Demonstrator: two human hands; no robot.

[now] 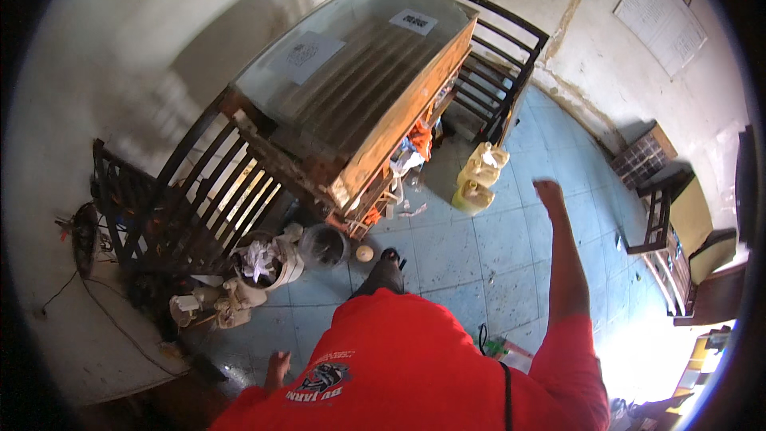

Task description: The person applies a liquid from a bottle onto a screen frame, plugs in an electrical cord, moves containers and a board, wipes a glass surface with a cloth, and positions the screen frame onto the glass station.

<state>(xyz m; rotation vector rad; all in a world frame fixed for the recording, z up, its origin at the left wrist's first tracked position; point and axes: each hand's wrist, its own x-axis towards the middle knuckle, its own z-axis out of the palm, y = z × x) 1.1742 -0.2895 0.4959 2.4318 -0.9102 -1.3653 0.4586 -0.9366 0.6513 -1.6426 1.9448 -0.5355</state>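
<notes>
My right arm reaches forward over the blue tiled floor [503, 247]. The right hand [547, 193] hangs in the air right of two yellowish jerrycans [474, 196], touching none of them. Its fingers are too small and blurred to read. Low at the left, my left hand [278, 369] is beside the red shirt [415, 359], fingers slightly apart with nothing seen in them. Ahead stands a wooden cabinet with a glass top [359, 56], two printed sheets lying on it. Orange and white cloths [419, 140] spill from its open side.
Black slatted bench ends [503, 72] flank the cabinet. By its near corner stand a grey bucket [323, 246] and a white bin [289, 265] with crumpled paper. A round pale object [365, 253] lies near my foot [391, 257]. Wooden furniture [678, 231] lines the right wall.
</notes>
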